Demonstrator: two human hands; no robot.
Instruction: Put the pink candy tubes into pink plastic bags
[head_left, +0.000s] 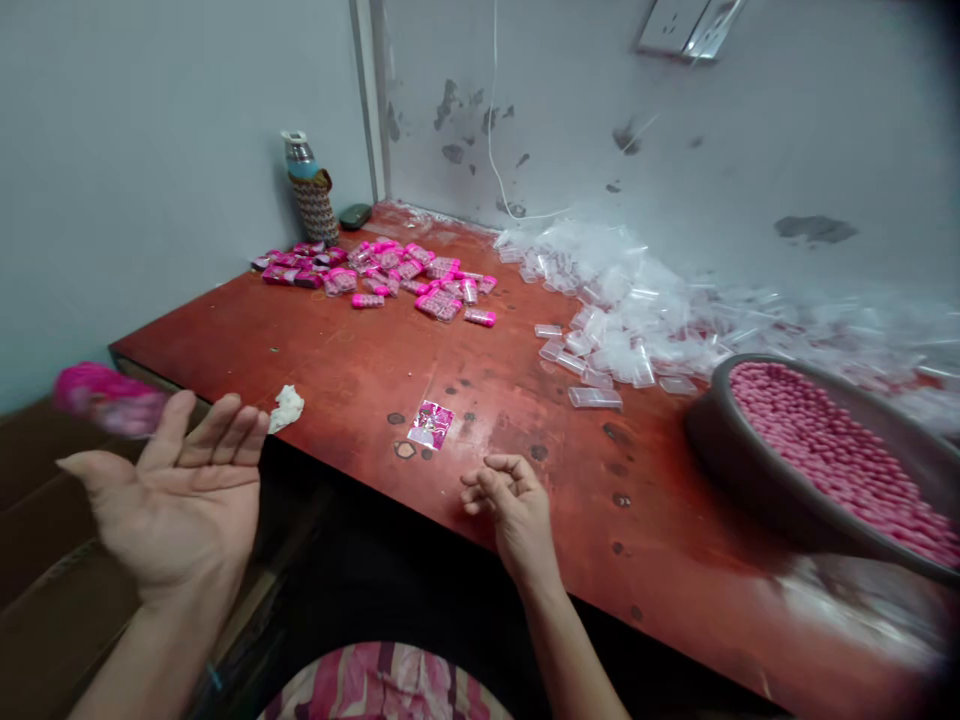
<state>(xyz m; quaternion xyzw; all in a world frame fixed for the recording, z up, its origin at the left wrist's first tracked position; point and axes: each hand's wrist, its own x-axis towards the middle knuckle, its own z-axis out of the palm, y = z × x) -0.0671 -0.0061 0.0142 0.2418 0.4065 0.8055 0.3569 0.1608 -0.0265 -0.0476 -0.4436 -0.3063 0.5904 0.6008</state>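
My left hand (187, 490) is turned palm up past the table's front edge, fingers stretched out and thumb spread. Just beyond its fingertips a pink-capped clear container (111, 400) of pink pieces hangs in the air, blurred by motion and apart from the palm. My right hand (514, 500) is at the table's front edge, with its fingers curled in and the thumb against them; nothing shows between them. A small shiny pink printed packet (431, 425) lies flat on the table a little beyond that hand.
Filled pink-capped containers (439, 303) lie at the back left, near a bottle in a knitted sleeve (311, 195). Clear empty containers (637, 320) are heaped along the wall. A dark tub (712, 440) of pink pieces stands at right. Crumpled white tissue (286, 408) lies at the front edge.
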